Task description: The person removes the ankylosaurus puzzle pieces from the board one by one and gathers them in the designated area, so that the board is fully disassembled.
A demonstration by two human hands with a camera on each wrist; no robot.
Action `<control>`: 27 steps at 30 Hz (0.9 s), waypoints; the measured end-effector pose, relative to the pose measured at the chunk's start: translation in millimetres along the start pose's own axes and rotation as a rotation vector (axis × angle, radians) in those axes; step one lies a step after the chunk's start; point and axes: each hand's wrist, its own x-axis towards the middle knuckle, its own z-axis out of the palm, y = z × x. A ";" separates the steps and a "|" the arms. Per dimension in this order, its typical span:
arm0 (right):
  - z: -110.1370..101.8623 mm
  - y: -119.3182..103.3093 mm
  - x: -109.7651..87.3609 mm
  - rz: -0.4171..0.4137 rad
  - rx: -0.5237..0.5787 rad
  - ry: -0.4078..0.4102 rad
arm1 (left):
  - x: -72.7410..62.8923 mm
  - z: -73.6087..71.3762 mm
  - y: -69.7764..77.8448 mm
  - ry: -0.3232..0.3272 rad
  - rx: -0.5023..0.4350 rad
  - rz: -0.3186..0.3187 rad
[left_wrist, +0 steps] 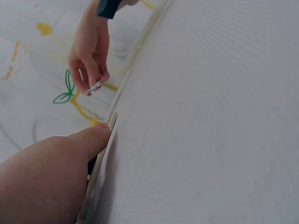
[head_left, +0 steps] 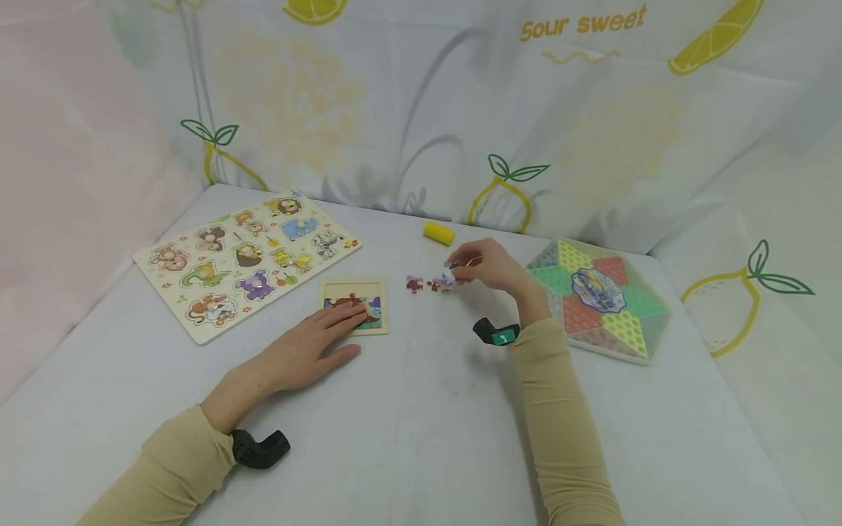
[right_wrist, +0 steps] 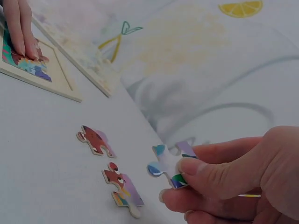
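Observation:
My left hand (head_left: pixel 296 358) rests with its fingers laid out over a small wooden puzzle tray (head_left: pixel 385 321). Part of a colourful picture is fitted in that tray, and the fingers cover some of it. My right hand (head_left: pixel 492 269) pinches a jigsaw piece (right_wrist: pixel 168 164) between thumb and fingers, slightly above the table. White, blue, green and purple show on this piece. Beside it, in the right wrist view, lie two loose red-brown and purple pieces, one jigsaw piece (right_wrist: pixel 97 141) nearer the tray and another jigsaw piece (right_wrist: pixel 124 189) closer to the right hand.
A large animal peg board (head_left: pixel 226 267) lies at the left, behind the tray. Toward the back stands out a yellow cylinder (head_left: pixel 438 233). On the right, near my right forearm, is a hexagonal star-patterned game board (head_left: pixel 598 292). A lemon-print cloth (head_left: pixel 395 95) hangs behind the table.

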 end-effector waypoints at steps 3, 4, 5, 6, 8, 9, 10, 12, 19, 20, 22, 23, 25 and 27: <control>-3.1 6.5 -1.5 0.040 -0.014 -0.015 | 0.2 0.1 -0.3 0.001 0.002 0.002; -3.7 8.4 -2.0 0.051 -0.029 -0.020 | 0.3 0.1 -0.5 0.001 0.003 0.003; -4.3 10.0 -2.5 0.059 -0.049 -0.022 | 0.4 0.2 -0.6 0.002 0.004 0.003; -4.8 11.1 -3.0 0.069 -0.062 -0.025 | 0.5 0.2 -0.7 0.002 0.005 0.004; -5.5 12.8 -3.5 0.082 -0.091 -0.029 | 0.5 0.3 -0.9 0.004 0.006 0.004; -5.7 13.5 -3.6 0.091 -0.098 -0.033 | 0.5 0.3 -0.9 0.004 0.006 0.004; -5.9 14.2 -3.8 0.097 -0.104 -0.037 | 0.3 0.5 -1.1 0.004 0.006 0.004; -6.2 15.2 -3.9 0.120 -0.118 -0.042 | 0.1 1.0 -1.3 0.005 0.005 0.004; -8.7 13.8 -6.3 0.175 -0.229 -0.036 | 0.5 1.3 -2.0 0.004 0.009 0.009; -9.1 13.1 -6.8 0.178 -0.237 -0.035 | 0.5 1.3 -2.1 0.004 0.009 0.010; -9.7 12.1 -7.6 0.181 -0.248 -0.038 | 0.5 1.2 -2.0 0.005 0.009 0.012; -9.9 11.4 -7.9 0.183 -0.252 -0.039 | 0.5 1.1 -1.9 0.005 0.009 0.013; -10.0 10.9 -8.1 0.189 -0.265 -0.039 | 0.4 0.9 -1.9 0.005 0.009 0.012; -9.5 11.1 -7.7 0.195 -0.280 -0.038 | 0.4 0.6 -1.5 0.004 0.009 0.012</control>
